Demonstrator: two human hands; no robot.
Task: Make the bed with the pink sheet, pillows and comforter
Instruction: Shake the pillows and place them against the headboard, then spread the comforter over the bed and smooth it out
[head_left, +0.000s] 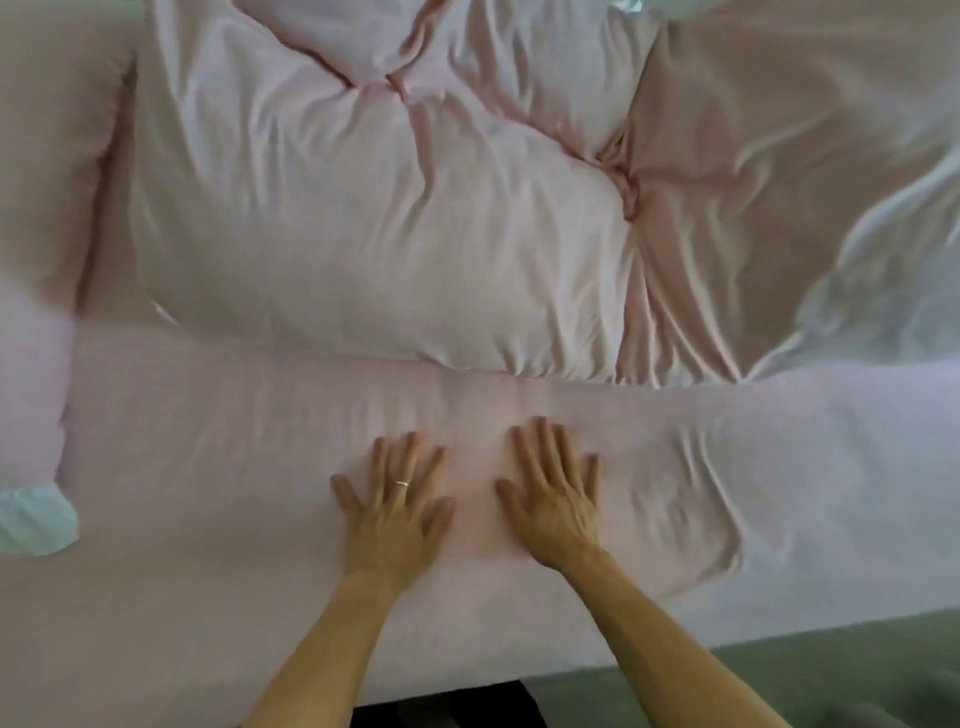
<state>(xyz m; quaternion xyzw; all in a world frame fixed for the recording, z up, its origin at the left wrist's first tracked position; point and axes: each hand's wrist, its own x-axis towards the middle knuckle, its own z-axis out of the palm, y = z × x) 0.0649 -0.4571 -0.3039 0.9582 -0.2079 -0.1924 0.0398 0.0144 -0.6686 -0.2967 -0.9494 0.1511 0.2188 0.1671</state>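
The pink sheet (208, 493) is spread over the near part of the bed. My left hand (397, 501), with a ring on one finger, lies flat on it, palm down and fingers spread. My right hand (556, 488) lies flat beside it, a short gap apart, fingers spread too. Neither hand holds anything. Wrinkles in the sheet (691, 499) sit just right of my right hand. Behind the hands the pink comforter (363, 208) is bunched in a puffy, creased heap across the far half of the bed. A pink pillow (47, 182) lies at the far left.
The near bed edge (779, 629) runs along the bottom right, with green floor (779, 686) below it. A bit of white fabric (36, 525) shows at the left edge, and more white fabric (893, 291) at the far right.
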